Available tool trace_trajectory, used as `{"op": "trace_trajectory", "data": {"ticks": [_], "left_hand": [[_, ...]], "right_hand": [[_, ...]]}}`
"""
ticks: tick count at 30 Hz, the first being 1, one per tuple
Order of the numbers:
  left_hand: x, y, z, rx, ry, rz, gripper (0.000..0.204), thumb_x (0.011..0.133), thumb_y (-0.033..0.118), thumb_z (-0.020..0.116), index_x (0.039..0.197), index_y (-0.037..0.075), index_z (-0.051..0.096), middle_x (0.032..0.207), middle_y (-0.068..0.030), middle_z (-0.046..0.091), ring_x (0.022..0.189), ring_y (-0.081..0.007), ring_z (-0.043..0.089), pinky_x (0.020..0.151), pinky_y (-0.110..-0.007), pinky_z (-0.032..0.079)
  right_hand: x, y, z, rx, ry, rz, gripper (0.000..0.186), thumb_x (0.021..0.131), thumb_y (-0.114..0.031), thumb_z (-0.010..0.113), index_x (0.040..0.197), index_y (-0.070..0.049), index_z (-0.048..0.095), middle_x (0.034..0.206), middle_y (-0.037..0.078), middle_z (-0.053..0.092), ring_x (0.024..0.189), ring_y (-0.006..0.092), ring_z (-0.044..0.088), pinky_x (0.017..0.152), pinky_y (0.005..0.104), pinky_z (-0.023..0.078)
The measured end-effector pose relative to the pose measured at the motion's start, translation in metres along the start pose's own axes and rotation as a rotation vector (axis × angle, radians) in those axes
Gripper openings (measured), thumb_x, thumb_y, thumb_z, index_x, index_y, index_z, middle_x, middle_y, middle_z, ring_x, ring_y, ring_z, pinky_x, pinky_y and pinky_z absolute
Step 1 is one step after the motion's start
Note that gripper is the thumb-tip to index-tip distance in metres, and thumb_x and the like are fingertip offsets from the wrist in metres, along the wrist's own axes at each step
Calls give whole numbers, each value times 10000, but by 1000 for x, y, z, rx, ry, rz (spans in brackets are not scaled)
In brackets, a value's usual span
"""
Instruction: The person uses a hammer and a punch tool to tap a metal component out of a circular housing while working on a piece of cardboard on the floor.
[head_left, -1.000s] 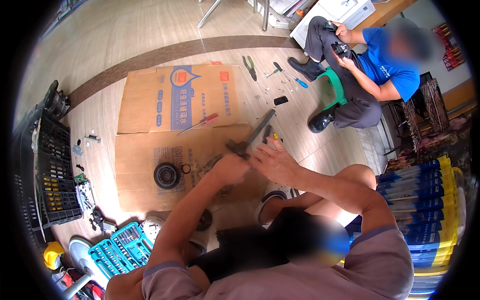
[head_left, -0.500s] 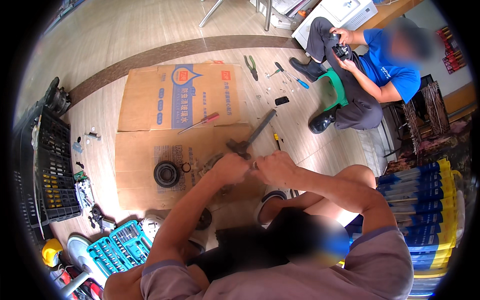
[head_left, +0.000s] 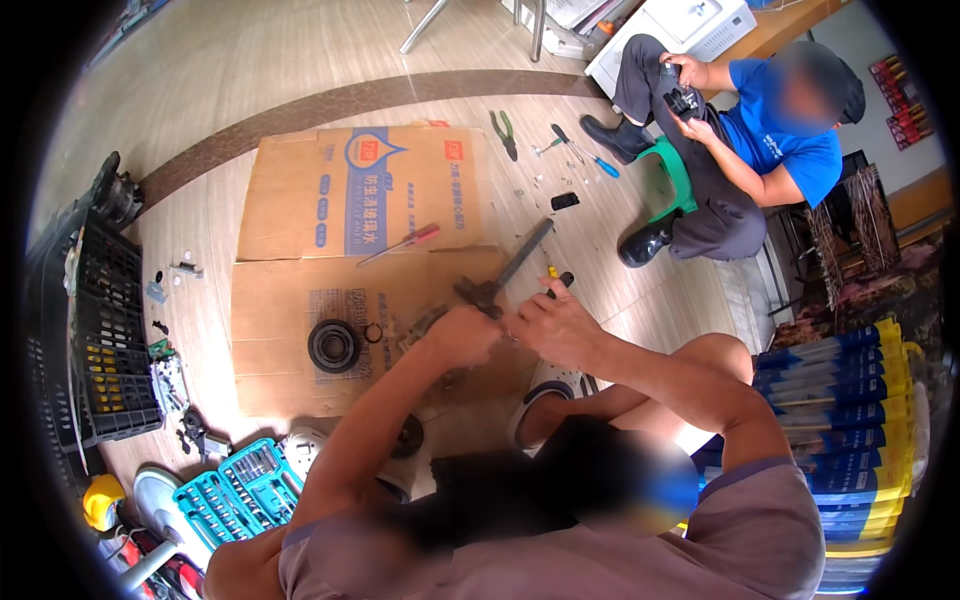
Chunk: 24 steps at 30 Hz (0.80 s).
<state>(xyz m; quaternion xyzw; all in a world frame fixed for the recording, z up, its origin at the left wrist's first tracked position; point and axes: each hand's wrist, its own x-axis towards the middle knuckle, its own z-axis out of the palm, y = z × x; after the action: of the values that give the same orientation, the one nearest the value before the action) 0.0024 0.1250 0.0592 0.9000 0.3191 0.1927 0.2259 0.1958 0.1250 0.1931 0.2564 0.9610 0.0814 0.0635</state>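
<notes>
Over the cardboard, my left hand [head_left: 464, 338] is closed low down, and what its fingers grip is hidden. Close beside it, my right hand [head_left: 556, 328] holds a tool whose black handle [head_left: 563, 281] sticks out above the fingers; its working end cannot be made out. Just beyond my left hand lies a hammer [head_left: 484, 293], its long dark handle slanting away to the right. A round black ring-shaped part [head_left: 334, 346] rests on the cardboard to the left, with a thin small ring [head_left: 373, 333] next to it.
Flattened cardboard [head_left: 285, 225] covers the floor, with a red-handled screwdriver [head_left: 405, 242] on it. Pliers [head_left: 504, 136] lie beyond. A co-worker in blue [head_left: 770, 130] sits at far right holding a dark part. A black crate [head_left: 115, 350] and teal socket set [head_left: 235, 495] are at left.
My right hand's fingers have shifted and lifted, and a black handle now shows above them. My left hand has barely moved. The co-worker's head has turned slightly.
</notes>
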Motion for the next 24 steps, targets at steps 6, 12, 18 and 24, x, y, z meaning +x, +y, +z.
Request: {"op": "trace_trajectory", "data": {"ticks": [6, 12, 18, 24], "left_hand": [[1, 7, -10, 24, -3, -15, 229, 696, 105, 722, 919, 66, 696, 827, -144, 710, 790, -358, 716, 723, -469, 584], [1, 5, -7, 33, 37, -21, 191, 694, 106, 714, 877, 62, 689, 799, -140, 708, 763, -362, 706, 700, -483, 574], [-2, 1, 0, 64, 10, -44, 217, 691, 133, 728, 895, 63, 695, 769, -156, 703, 751, -358, 711, 701, -479, 573], [0, 3, -10, 43, 27, -40, 182, 689, 136, 724, 857, 66, 710, 745, -167, 706, 728, -364, 719, 684, -472, 579]], "right_hand": [[1, 2, -1, -86, -40, -28, 222, 858, -328, 711, 906, -116, 664, 803, 38, 652, 770, 209, 674, 1094, 435, 350], [4, 6, 0, -22, -89, -50, 258, 837, -272, 729, 993, -76, 668, 764, 49, 618, 773, 220, 673, 1129, 447, 360], [11, 2, 0, 11, -120, -39, 241, 816, -276, 757, 927, -93, 647, 747, 55, 607, 746, 238, 663, 1084, 439, 402], [10, 12, 5, 135, -101, 7, 266, 786, -254, 798, 931, -104, 633, 831, 72, 619, 829, 264, 659, 897, 410, 474]]}}
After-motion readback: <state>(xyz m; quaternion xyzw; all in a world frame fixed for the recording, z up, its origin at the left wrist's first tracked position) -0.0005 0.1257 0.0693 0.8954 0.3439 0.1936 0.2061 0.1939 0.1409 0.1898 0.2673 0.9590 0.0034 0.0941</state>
